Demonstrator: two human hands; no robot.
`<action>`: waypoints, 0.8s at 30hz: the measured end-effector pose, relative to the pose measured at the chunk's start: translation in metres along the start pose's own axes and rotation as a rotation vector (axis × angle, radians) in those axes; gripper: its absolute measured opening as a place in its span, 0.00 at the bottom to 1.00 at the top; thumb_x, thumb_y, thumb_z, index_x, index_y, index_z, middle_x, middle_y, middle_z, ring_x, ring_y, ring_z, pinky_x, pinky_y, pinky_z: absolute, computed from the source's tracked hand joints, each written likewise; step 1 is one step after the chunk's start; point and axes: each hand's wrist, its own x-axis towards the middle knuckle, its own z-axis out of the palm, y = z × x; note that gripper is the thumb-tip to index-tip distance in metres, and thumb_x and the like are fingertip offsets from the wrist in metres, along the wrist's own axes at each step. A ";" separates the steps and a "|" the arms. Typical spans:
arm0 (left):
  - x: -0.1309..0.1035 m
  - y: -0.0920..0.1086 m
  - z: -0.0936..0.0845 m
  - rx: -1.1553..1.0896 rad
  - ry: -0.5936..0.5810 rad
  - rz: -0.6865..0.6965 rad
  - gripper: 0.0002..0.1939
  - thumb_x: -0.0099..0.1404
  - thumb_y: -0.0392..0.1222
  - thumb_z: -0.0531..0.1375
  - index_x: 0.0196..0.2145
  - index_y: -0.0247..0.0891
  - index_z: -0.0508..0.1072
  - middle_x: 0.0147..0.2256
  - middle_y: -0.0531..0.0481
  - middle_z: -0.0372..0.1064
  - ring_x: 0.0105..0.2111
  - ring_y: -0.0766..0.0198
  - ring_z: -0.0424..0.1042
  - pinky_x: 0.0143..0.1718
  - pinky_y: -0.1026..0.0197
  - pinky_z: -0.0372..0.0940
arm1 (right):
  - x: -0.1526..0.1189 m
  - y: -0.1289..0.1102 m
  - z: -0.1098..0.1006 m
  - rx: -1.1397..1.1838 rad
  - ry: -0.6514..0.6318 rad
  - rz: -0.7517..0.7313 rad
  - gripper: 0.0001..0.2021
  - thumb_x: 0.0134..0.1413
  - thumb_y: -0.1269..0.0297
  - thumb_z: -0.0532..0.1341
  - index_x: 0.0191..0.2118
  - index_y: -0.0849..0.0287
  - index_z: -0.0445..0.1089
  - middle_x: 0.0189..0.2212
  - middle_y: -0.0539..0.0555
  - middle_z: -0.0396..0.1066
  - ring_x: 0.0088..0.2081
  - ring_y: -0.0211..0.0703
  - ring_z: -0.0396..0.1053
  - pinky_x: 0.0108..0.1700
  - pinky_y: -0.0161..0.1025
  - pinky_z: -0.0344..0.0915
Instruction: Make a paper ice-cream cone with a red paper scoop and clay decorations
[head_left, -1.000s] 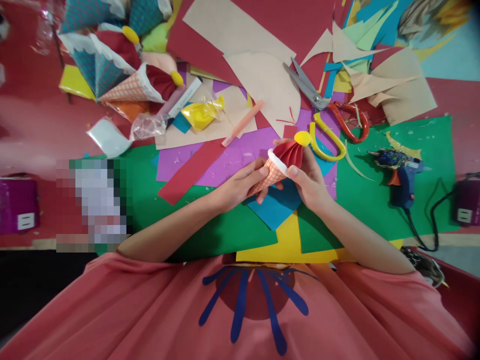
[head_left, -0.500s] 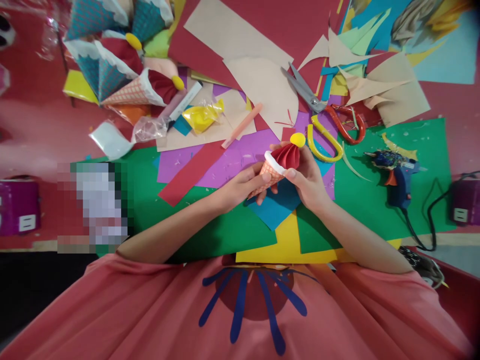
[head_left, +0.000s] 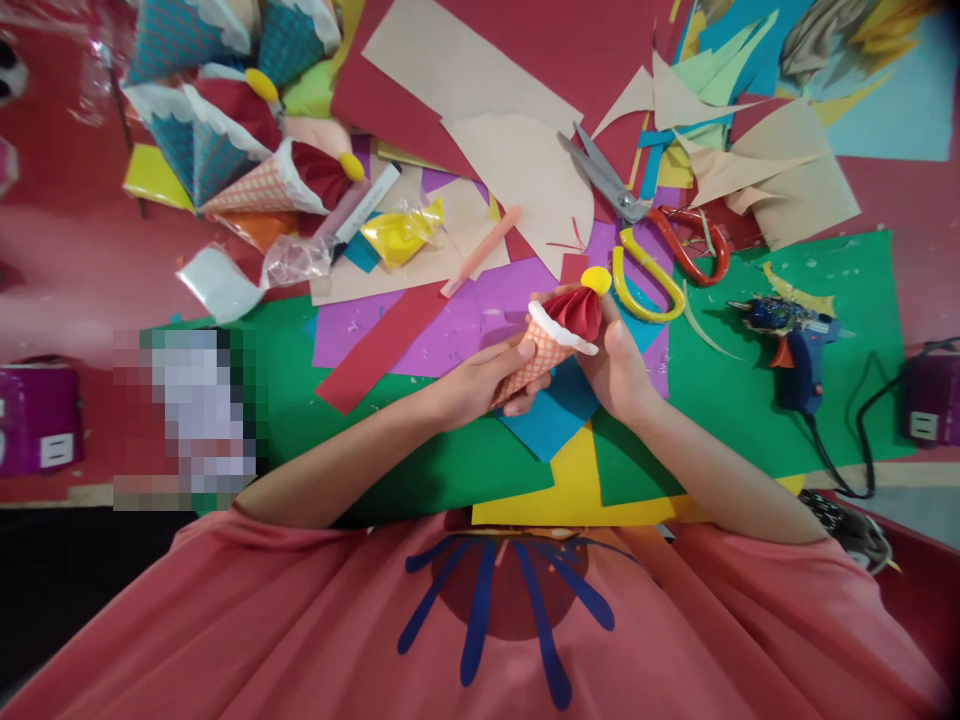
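Head view: how far along does the orange-checked cone (head_left: 534, 365) look?

Mostly built, I'd say. Red pleated paper (head_left: 574, 315) fills its mouth, a yellow ball (head_left: 596, 280) tops that, and white trim (head_left: 553, 328) runs along the rim.

Anything left?

The trim's right end sticks out from the rim, so that part seems not yet fixed. I can't tell about the hidden side.

Where is it, and who has it?

Held above the table (head_left: 52, 240), tilted with its mouth toward the far right. The left hand (head_left: 487, 380) has its fingers closed around the body. The right hand (head_left: 621, 378) is loosely open beside the mouth, thumb clear of the trim; I can't tell whether its hidden fingers touch the cone.

Other containers?

At far left, a second checked cone (head_left: 259, 188) holds similar red pleats and a yellow ball, near blue-checked cones (head_left: 191, 42).
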 end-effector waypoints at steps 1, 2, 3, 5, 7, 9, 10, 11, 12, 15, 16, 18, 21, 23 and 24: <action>0.000 0.001 0.001 -0.022 -0.003 -0.021 0.28 0.60 0.66 0.61 0.39 0.36 0.64 0.23 0.60 0.61 0.14 0.78 0.55 0.17 0.69 0.49 | 0.000 0.000 -0.001 -0.005 0.001 0.016 0.29 0.47 0.34 0.61 0.49 0.48 0.64 0.54 0.54 0.71 0.60 0.52 0.66 0.64 0.53 0.64; -0.001 0.002 0.001 -0.034 -0.007 -0.032 0.28 0.60 0.66 0.61 0.39 0.36 0.63 0.23 0.60 0.60 0.14 0.78 0.54 0.17 0.69 0.49 | 0.000 0.000 -0.001 -0.014 0.005 0.023 0.29 0.46 0.36 0.63 0.50 0.48 0.65 0.54 0.54 0.70 0.60 0.52 0.66 0.64 0.53 0.63; -0.001 0.002 0.001 -0.040 -0.015 -0.035 0.28 0.60 0.66 0.61 0.39 0.36 0.63 0.23 0.60 0.60 0.14 0.78 0.53 0.17 0.69 0.48 | 0.000 0.000 -0.002 -0.022 0.008 0.022 0.28 0.45 0.39 0.65 0.50 0.48 0.65 0.54 0.53 0.70 0.60 0.52 0.66 0.64 0.52 0.64; -0.001 0.003 0.001 -0.034 -0.037 -0.032 0.28 0.61 0.66 0.60 0.38 0.37 0.62 0.22 0.60 0.59 0.13 0.79 0.52 0.17 0.69 0.47 | 0.000 0.001 -0.002 -0.014 0.003 0.006 0.27 0.46 0.44 0.68 0.50 0.48 0.65 0.53 0.53 0.70 0.58 0.50 0.68 0.62 0.51 0.65; -0.002 0.003 0.001 -0.018 -0.058 -0.021 0.27 0.62 0.67 0.59 0.37 0.37 0.62 0.22 0.60 0.59 0.13 0.79 0.51 0.16 0.69 0.47 | 0.001 0.003 -0.001 0.017 0.002 -0.015 0.26 0.46 0.46 0.68 0.49 0.49 0.65 0.50 0.53 0.71 0.55 0.49 0.70 0.61 0.50 0.67; -0.001 0.003 0.000 0.005 -0.073 -0.014 0.27 0.63 0.66 0.57 0.37 0.37 0.61 0.22 0.60 0.58 0.13 0.78 0.50 0.16 0.69 0.46 | 0.002 0.003 0.000 0.047 0.003 -0.018 0.25 0.45 0.47 0.69 0.48 0.48 0.65 0.49 0.52 0.72 0.55 0.48 0.71 0.61 0.51 0.67; -0.001 0.002 0.000 0.016 -0.075 -0.012 0.27 0.64 0.67 0.57 0.37 0.37 0.61 0.22 0.60 0.57 0.13 0.79 0.50 0.16 0.69 0.46 | 0.002 0.003 0.000 0.059 0.002 -0.018 0.25 0.45 0.47 0.69 0.48 0.48 0.65 0.48 0.52 0.72 0.55 0.48 0.71 0.61 0.51 0.67; -0.001 0.001 0.000 0.030 -0.071 -0.005 0.27 0.64 0.67 0.56 0.37 0.37 0.61 0.22 0.61 0.57 0.13 0.79 0.50 0.16 0.69 0.46 | 0.002 0.002 0.001 0.070 -0.003 -0.014 0.25 0.46 0.48 0.69 0.48 0.48 0.65 0.49 0.52 0.73 0.55 0.48 0.71 0.61 0.51 0.67; 0.000 0.000 0.000 0.047 -0.060 0.007 0.28 0.63 0.68 0.57 0.38 0.37 0.61 0.22 0.61 0.58 0.13 0.79 0.50 0.16 0.69 0.46 | 0.001 0.001 0.001 0.082 -0.013 -0.009 0.25 0.46 0.48 0.69 0.48 0.48 0.65 0.49 0.52 0.73 0.56 0.48 0.71 0.62 0.52 0.66; 0.001 -0.002 0.002 0.121 0.001 0.069 0.30 0.61 0.68 0.59 0.43 0.38 0.61 0.24 0.60 0.59 0.13 0.78 0.51 0.14 0.70 0.46 | 0.000 0.000 0.001 0.116 -0.035 0.008 0.26 0.46 0.46 0.69 0.48 0.49 0.65 0.51 0.54 0.73 0.57 0.50 0.70 0.63 0.52 0.65; 0.001 -0.002 0.004 0.151 0.021 0.085 0.30 0.61 0.68 0.59 0.44 0.38 0.61 0.24 0.60 0.60 0.12 0.78 0.51 0.13 0.70 0.46 | 0.000 0.000 0.000 0.119 -0.034 0.016 0.26 0.45 0.46 0.69 0.48 0.49 0.66 0.52 0.54 0.73 0.57 0.50 0.70 0.63 0.52 0.65; 0.000 -0.001 0.007 0.204 0.049 0.090 0.31 0.61 0.68 0.59 0.44 0.38 0.61 0.25 0.60 0.60 0.12 0.79 0.51 0.12 0.70 0.46 | -0.001 0.001 0.000 0.108 -0.024 0.029 0.27 0.43 0.47 0.71 0.48 0.49 0.66 0.52 0.55 0.73 0.57 0.50 0.71 0.62 0.52 0.66; -0.001 0.001 0.009 0.236 0.065 0.079 0.31 0.61 0.69 0.58 0.43 0.37 0.61 0.25 0.60 0.59 0.12 0.80 0.50 0.12 0.70 0.45 | -0.001 0.002 0.000 0.075 -0.006 0.044 0.25 0.45 0.48 0.70 0.47 0.50 0.66 0.51 0.55 0.74 0.55 0.50 0.72 0.61 0.53 0.67; -0.001 0.001 0.009 0.230 0.058 0.085 0.31 0.61 0.68 0.58 0.46 0.38 0.60 0.24 0.61 0.59 0.12 0.79 0.49 0.12 0.70 0.44 | -0.001 0.002 0.000 0.057 0.008 0.045 0.24 0.46 0.48 0.70 0.46 0.50 0.67 0.51 0.54 0.74 0.55 0.50 0.72 0.62 0.53 0.66; -0.001 0.000 0.007 0.221 0.048 0.090 0.31 0.62 0.68 0.58 0.47 0.38 0.60 0.24 0.61 0.59 0.12 0.79 0.50 0.12 0.70 0.44 | -0.001 0.001 0.001 0.052 0.009 0.041 0.24 0.45 0.47 0.70 0.46 0.50 0.67 0.51 0.54 0.74 0.55 0.50 0.72 0.62 0.53 0.65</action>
